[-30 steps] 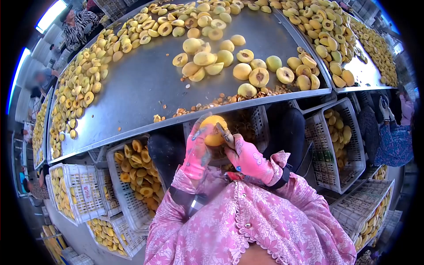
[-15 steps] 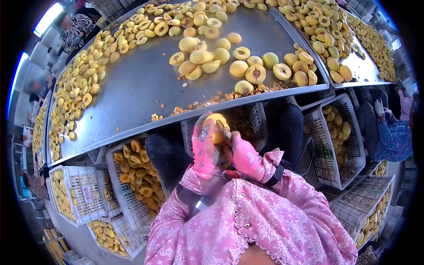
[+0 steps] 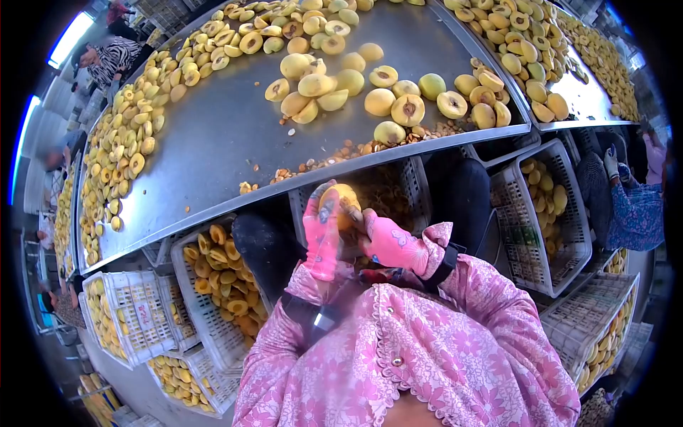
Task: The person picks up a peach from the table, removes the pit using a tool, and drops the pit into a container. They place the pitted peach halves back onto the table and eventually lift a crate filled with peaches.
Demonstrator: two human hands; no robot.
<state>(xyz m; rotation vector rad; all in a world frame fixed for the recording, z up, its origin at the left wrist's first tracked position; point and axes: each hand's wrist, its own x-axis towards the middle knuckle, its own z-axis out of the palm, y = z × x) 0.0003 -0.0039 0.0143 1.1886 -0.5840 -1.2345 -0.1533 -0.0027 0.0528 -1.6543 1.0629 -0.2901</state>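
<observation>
My left hand [image 3: 324, 231], in a pink fingerless glove, is wrapped round a yellow fruit [image 3: 344, 202] just below the metal table's front edge. The fingers of my right hand [image 3: 390, 243], also in a pink glove, are closed at the fruit's right side; whatever else they hold is too small to make out. Under the hands stands a crate [image 3: 420, 191] with fruit pieces. Beyond the edge, halved fruits [image 3: 317, 85] and loose pits [image 3: 348, 151] lie on the metal table [image 3: 228, 132].
Crates of fruit stand at left [image 3: 206, 334], far left [image 3: 146, 320] and right [image 3: 585, 245]. A second table [image 3: 578, 99] holds more halved fruit. A person in blue [image 3: 639, 217] sits at the right; another in stripes [image 3: 114, 58] is at the upper left.
My right hand has shifted slightly right, its fingers now at the fruit's side. My left hand and the fruit have moved slightly left. The whole view has shifted a little.
</observation>
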